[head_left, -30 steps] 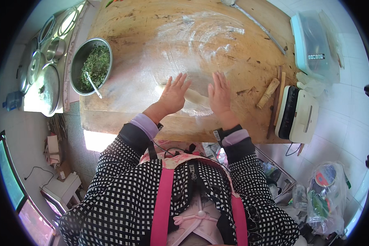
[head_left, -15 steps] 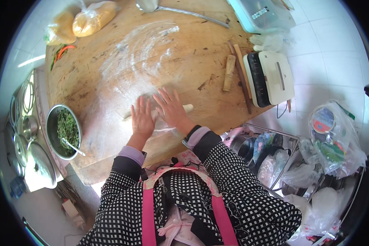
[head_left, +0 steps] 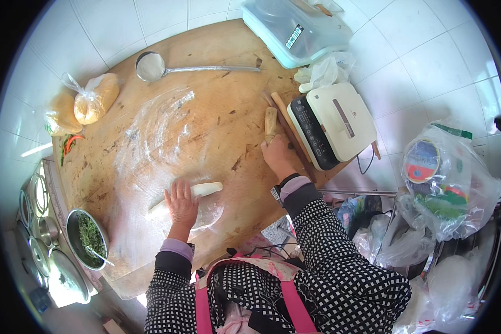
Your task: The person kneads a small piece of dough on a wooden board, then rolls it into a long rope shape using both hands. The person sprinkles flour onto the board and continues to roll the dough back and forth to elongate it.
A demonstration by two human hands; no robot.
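A long white roll of dough lies on the floured wooden table. Flat across its middle rests my left hand, fingers stretched out and slightly apart. My right hand is closed round the lower end of a short turned wooden rolling pin, which still lies along the table's right side. Beside that hand are a slim dark stick and a paler wooden rod. Flour and a thin translucent sheet-like patch show near the dough.
A cream electric griddle stands at the right edge, a turquoise lidded box behind it. A metal ladle lies at the back. Bags of yellow meal and a bowl of chopped greens sit left. Plastic bags hang right.
My right hand has left the dough and moved right to grasp the short rolling pin. My left hand remains on the dough. The view has shifted, showing more of the table's far side.
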